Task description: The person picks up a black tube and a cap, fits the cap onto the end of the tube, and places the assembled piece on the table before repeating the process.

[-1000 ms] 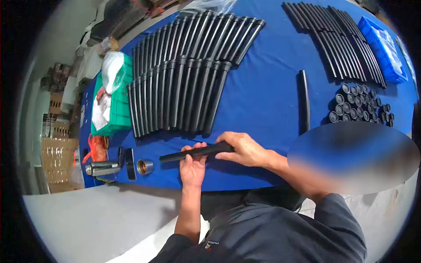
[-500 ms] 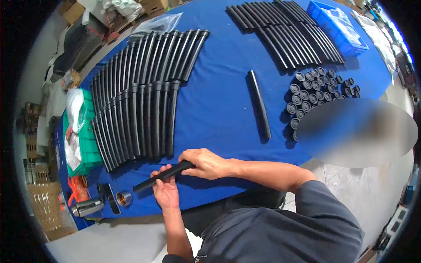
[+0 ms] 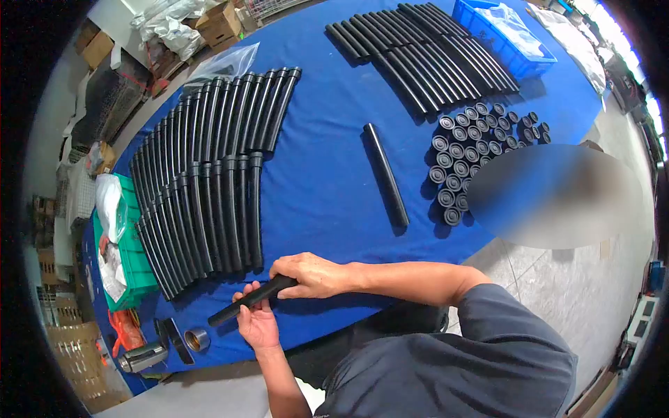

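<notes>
A black tube (image 3: 227,313) is held slantwise in both hands above the near edge of the table. My left hand (image 3: 258,324) supports it from below, fingers curled round its middle. Over the tube's upper right end, my right hand (image 3: 312,274) is closed, hiding that end. Beyond my hands, another black tube (image 3: 385,177) lies alone on the blue cloth. To the left lie two rows of black tubes with collared ends (image 3: 230,209). Round black caps (image 3: 460,168) stand grouped on the right.
Plain black tubes (image 3: 425,59) lie in rows at the far side, beside a blue bin (image 3: 533,64). A green crate (image 3: 136,268) holds plastic bags at left. Near it are a metal ring (image 3: 198,340), dark strips (image 3: 178,341) and a silver cylindrical tool (image 3: 143,357).
The camera view has shifted, so the tabletop items appear further left and mostly lower. Both hands keep hold of the tube, with little change in grip.
</notes>
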Demonstrator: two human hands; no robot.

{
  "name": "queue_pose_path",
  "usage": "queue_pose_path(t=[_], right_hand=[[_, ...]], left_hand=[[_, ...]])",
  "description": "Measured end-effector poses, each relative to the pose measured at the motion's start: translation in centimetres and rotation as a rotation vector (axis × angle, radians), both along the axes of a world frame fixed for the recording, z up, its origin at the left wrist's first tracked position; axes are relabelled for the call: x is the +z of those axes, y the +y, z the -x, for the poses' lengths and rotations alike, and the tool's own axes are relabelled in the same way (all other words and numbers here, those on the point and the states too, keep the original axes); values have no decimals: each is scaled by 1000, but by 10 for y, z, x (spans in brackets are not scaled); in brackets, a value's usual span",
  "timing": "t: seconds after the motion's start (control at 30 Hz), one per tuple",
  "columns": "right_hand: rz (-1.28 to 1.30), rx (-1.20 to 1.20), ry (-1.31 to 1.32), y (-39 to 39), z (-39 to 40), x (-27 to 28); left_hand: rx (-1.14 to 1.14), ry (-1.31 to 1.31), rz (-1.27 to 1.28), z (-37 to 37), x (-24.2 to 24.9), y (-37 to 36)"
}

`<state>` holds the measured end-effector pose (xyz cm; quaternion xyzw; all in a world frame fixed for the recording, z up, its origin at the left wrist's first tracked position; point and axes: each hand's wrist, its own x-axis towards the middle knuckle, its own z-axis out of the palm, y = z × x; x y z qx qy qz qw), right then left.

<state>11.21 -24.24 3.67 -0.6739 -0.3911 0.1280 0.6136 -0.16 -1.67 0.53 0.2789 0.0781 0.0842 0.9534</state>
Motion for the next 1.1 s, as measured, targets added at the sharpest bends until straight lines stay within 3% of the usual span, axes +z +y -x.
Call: queue_pose_path(t=[0.4, 0.6, 0.8, 1.1], right_hand=[[34, 89, 181, -3, -4, 6], [199, 224, 331, -9, -9, 20], [41, 29, 11, -1, -1, -2], [72, 40, 4, -2, -3, -4]], left_hand=[[-28, -15, -33, 0, 3, -1], [-80, -73, -66, 0, -3, 5], [-45, -47, -32, 1, -1, 1], [-25, -40, -80, 0, 0, -2]])
